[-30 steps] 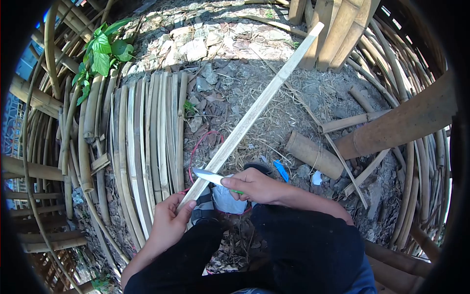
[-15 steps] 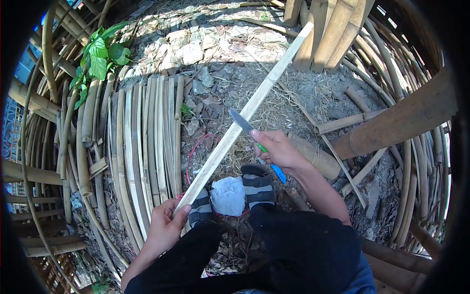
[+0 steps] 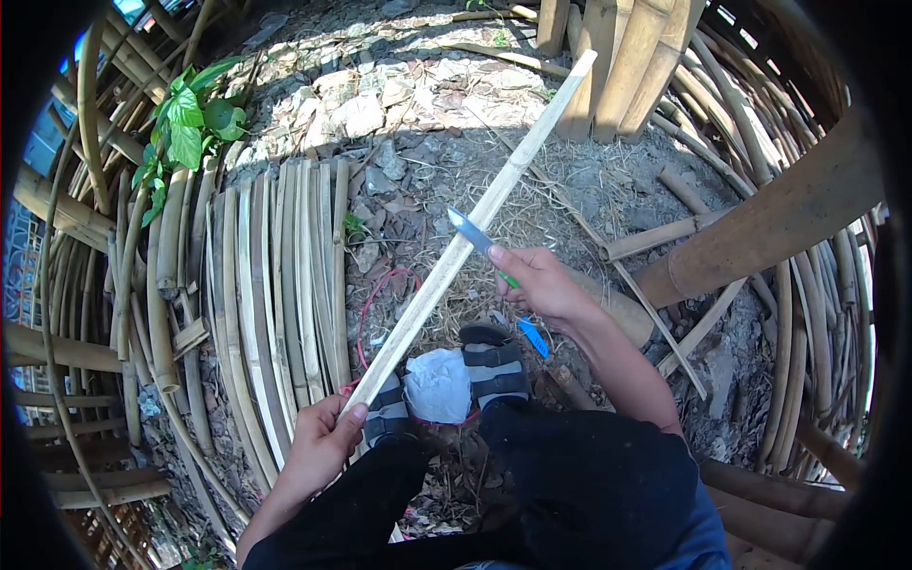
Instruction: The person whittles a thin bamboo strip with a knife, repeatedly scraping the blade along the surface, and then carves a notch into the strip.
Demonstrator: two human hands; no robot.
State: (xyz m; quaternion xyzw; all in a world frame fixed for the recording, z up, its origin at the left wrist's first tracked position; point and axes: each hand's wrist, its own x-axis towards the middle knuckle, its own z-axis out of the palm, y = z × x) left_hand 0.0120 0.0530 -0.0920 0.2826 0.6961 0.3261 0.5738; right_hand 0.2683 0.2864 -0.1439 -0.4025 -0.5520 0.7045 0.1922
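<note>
A long split bamboo strip [image 3: 446, 268] slants from lower left to upper right, its far end raised toward the standing bamboo. My left hand [image 3: 323, 445] is closed around its near end, beside my left foot. In my right hand [image 3: 538, 282] is a knife [image 3: 470, 232] with a green handle, mostly hidden by the fingers. Its blade lies across the strip around the middle of its length; whether it cuts in cannot be seen. Below sits a crumpled white bag [image 3: 438, 386], between my two sandals [image 3: 496, 369].
Several cut bamboo strips [image 3: 285, 275] lie side by side at left. A blue piece [image 3: 533, 336] rests by my right foot. A thick bamboo pole [image 3: 769, 233] juts in from the right. Upright bamboo [image 3: 642, 71] stands at the back, a leafy plant [image 3: 187, 119] at upper left.
The knife blade has turned slightly, showing more of its flat face over the strip. The whole view has shifted a little; both hands keep their holds.
</note>
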